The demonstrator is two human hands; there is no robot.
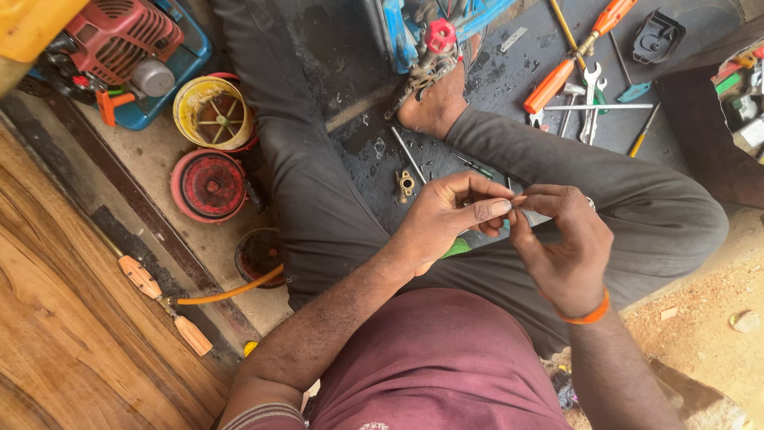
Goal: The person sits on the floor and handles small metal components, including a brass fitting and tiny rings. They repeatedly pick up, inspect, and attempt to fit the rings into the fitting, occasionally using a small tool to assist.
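Head view: we sit cross-legged on the floor.
Left hand (446,219): fingers pinched narrow, tips meeting our right hand.
Right hand (561,239): pinching too; small part (516,199) between both fingertips, too tiny to identify.
Nearby: brass fitting (407,184) just beyond left hand; wrenches (590,95) well apart.

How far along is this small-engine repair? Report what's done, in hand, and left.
Done: the red engine is stripped, its yellow cover and red cover lying off. In hand: left hand and right hand pinch something too small to identify. Left: the brass part and both covers lie unmounted.
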